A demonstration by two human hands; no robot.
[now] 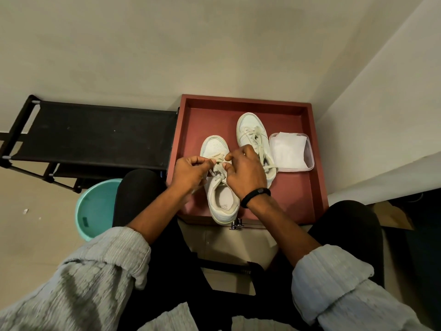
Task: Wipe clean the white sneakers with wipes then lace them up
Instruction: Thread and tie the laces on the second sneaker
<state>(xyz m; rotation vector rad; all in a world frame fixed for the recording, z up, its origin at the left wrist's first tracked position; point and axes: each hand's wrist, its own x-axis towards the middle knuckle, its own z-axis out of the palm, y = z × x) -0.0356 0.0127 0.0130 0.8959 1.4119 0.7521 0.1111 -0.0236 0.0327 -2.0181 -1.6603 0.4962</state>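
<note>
Two white sneakers stand on a red tray-topped table. The near sneaker points away from me, heel at the table's front edge. Over its lacing, my left hand pinches a cream lace between curled fingers. My right hand, with a black band on the wrist, pinches the lace from the other side. The far sneaker lies behind my right hand with its laces threaded and loose ends trailing. A clear plastic box of white wipes sits to its right.
A black fabric shoe rack stands left of the table. A teal bucket sits on the floor by my left knee. Walls close in behind and on the right. A brown paper bag lies on the floor at right.
</note>
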